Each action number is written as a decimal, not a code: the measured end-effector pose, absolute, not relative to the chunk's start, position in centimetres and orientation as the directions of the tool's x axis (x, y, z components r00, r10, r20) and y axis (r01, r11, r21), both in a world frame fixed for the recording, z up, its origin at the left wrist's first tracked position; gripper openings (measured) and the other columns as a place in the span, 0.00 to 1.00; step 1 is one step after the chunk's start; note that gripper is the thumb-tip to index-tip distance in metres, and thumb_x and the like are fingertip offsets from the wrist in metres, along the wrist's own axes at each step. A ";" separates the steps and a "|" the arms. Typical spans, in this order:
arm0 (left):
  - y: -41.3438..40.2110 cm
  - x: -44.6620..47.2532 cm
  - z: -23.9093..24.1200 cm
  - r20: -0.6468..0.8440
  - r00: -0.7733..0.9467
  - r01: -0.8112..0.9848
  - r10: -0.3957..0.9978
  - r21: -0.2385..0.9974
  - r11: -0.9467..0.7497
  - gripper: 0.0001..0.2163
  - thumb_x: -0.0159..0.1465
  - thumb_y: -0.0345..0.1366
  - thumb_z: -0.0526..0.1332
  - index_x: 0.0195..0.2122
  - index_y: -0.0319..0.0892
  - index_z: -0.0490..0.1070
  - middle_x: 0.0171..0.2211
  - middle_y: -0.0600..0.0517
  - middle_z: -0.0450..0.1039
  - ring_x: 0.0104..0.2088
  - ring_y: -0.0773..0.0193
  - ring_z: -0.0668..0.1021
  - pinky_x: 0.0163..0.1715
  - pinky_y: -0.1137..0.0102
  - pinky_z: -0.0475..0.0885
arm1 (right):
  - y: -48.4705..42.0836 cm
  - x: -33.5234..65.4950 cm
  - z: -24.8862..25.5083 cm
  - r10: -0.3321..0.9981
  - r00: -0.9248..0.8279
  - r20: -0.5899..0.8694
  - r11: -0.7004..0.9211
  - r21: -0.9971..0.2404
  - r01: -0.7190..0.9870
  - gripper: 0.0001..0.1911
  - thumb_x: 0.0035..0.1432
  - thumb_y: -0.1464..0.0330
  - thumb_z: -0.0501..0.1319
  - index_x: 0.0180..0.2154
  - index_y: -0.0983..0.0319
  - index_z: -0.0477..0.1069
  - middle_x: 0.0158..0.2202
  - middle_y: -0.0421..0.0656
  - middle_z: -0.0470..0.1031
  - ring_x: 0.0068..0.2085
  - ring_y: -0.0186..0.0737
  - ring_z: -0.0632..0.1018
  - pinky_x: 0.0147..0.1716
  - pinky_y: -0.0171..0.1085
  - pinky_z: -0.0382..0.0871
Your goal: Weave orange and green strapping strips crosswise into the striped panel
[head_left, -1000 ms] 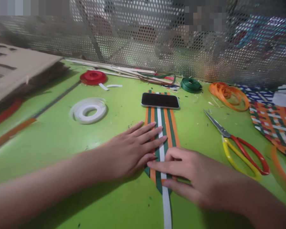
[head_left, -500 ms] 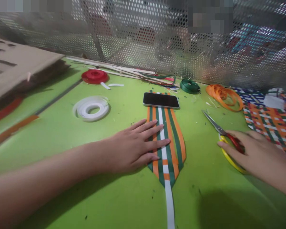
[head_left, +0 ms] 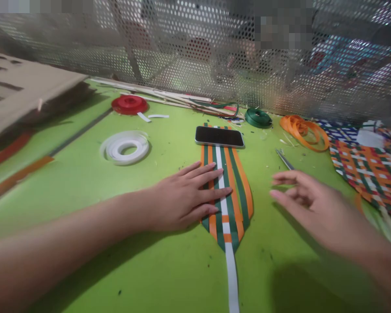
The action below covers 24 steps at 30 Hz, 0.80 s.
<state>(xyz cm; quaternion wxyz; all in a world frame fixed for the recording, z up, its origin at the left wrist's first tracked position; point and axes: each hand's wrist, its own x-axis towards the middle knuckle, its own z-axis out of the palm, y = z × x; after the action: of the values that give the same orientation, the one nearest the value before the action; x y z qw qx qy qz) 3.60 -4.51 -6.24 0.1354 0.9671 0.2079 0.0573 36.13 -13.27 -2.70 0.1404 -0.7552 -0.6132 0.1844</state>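
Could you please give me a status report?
Left hand flat on strips. Right hand loosely open, apparently empty, partly hiding scissors. Phone lying across strips' far end.

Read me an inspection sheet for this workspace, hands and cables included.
Surface: green tabletop, scattered with small dark specks.
Job's things: orange, green and white strips; smartphone across their far end; scissors mostly hidden behind the right hand.
Clutter: red coil, white coil, green coil, orange coil, thin sticks, white offcuts.
Hands: left hand flat on the strips; right hand open, nothing seen in it.
Cables: nothing seen.
Surroundings: perforated metal screen behind, cardboard at left, woven piece at right.
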 end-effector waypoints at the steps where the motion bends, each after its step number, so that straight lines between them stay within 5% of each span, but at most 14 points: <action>1: -4.5 3.7 -6.2 0.052 0.905 0.391 0.422 0.287 -0.875 0.26 0.81 0.49 0.51 0.78 0.60 0.55 0.80 0.53 0.44 0.79 0.47 0.50 0.78 0.46 0.46 | -13.6 34.6 -2.7 0.976 0.137 -0.170 -0.212 -0.575 0.790 0.27 0.66 0.44 0.63 0.58 0.51 0.71 0.48 0.46 0.83 0.36 0.47 0.83 0.33 0.43 0.76; 3: -4.5 3.8 -6.1 0.042 0.904 0.397 0.425 0.287 -0.872 0.25 0.81 0.49 0.51 0.78 0.61 0.56 0.80 0.54 0.45 0.79 0.47 0.51 0.78 0.46 0.46 | -13.9 32.3 -2.8 0.959 0.097 -0.266 -0.255 -0.669 0.698 0.28 0.66 0.48 0.65 0.62 0.51 0.66 0.52 0.45 0.83 0.38 0.43 0.85 0.34 0.40 0.78; 7: -4.6 3.8 -6.0 0.023 0.901 0.409 0.433 0.284 -0.867 0.25 0.81 0.50 0.50 0.77 0.59 0.58 0.80 0.52 0.46 0.79 0.45 0.51 0.78 0.46 0.46 | -13.6 30.5 -3.3 0.941 0.073 -0.331 -0.291 -0.679 0.674 0.26 0.66 0.55 0.67 0.60 0.55 0.65 0.39 0.42 0.85 0.32 0.42 0.84 0.28 0.36 0.74; 15: -4.6 3.8 -6.0 0.015 0.905 0.405 0.426 0.282 -0.870 0.26 0.81 0.51 0.48 0.78 0.60 0.56 0.80 0.52 0.46 0.80 0.47 0.47 0.78 0.44 0.44 | -13.5 30.6 -4.1 0.970 0.067 -0.235 -0.207 -0.644 0.736 0.16 0.64 0.59 0.67 0.51 0.55 0.72 0.32 0.39 0.81 0.26 0.39 0.79 0.25 0.36 0.69; 24: -4.7 3.6 -6.0 0.055 0.914 0.372 0.403 0.287 -0.883 0.25 0.81 0.48 0.50 0.77 0.56 0.58 0.80 0.52 0.46 0.80 0.49 0.48 0.78 0.47 0.44 | -14.1 31.0 -4.5 0.994 -0.077 -0.084 0.023 -0.512 0.859 0.18 0.71 0.61 0.62 0.60 0.54 0.69 0.36 0.40 0.78 0.23 0.35 0.73 0.23 0.36 0.66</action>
<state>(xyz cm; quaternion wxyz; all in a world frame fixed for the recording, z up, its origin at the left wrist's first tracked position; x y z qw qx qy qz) 3.60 -4.68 -5.97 0.1364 0.9686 0.1999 0.0563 31.03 -14.13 -4.45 0.1511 -0.6623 -0.6992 0.2228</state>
